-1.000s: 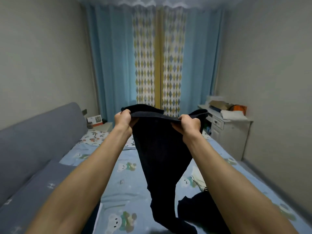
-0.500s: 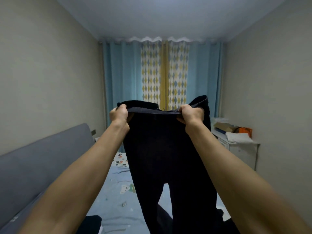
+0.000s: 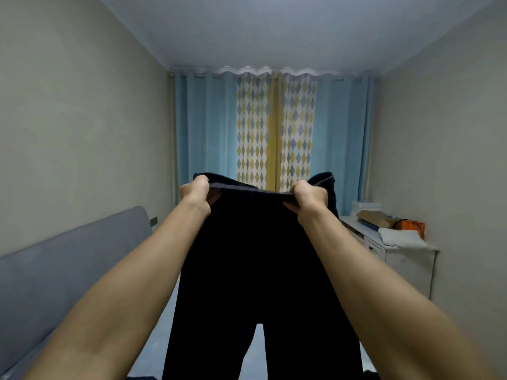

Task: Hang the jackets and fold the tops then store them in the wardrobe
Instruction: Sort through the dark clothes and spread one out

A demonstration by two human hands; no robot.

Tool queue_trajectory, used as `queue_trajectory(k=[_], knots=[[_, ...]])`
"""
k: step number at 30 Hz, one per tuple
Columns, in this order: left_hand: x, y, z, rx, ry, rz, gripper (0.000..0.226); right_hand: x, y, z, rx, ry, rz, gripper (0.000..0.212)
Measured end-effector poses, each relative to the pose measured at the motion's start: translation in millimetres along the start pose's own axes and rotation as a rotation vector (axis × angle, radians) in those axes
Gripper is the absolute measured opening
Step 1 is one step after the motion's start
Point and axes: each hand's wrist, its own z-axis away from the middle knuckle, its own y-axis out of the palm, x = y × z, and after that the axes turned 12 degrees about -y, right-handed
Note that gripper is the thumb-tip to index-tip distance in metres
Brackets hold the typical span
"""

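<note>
Both your left hand [image 3: 198, 191] and right hand [image 3: 306, 196] clench the top edge of the dark garment [image 3: 258, 259], now raised higher than a second ago and hanging clear above the bed [image 3: 162, 322], ready for folding.

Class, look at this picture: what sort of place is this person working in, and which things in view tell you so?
Most likely a bedroom at home. A padded grey headboard runs along the left wall, long curtains cover the far wall, and a white cabinet stands on the right.
</note>
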Motion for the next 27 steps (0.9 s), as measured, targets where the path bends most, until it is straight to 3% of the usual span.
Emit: queue_trajectory(k=[3, 7, 12, 17, 22, 27], knots=[[4, 7, -69, -0.002, -0.027, -0.103, 0.019, -42, 36, -42, 0.000, 0.040, -0.034, 0.027], [-8, 27, -150, 0.046, -0.026, -0.112, 0.014, -68, 87, -98, 0.004, 0.038, -0.086, 0.016], [-51, 63, -221, 0.195, 0.057, -0.007, 0.020, -51, 150, -160, 0.034, -0.054, -0.101, 0.014], [-89, 85, -254, 0.284, 0.121, 0.078, 0.020, -33, 188, -196, 0.027, -0.132, -0.063, 0.035], [-86, 79, -265, 0.288, 0.112, 0.098, 0.020, -39, 194, -194, 0.013, -0.118, -0.086, 0.011], [-52, 41, -247, 0.263, 0.068, 0.092, 0.022, -73, 172, -160, 0.022, -0.027, -0.087, 0.010]])
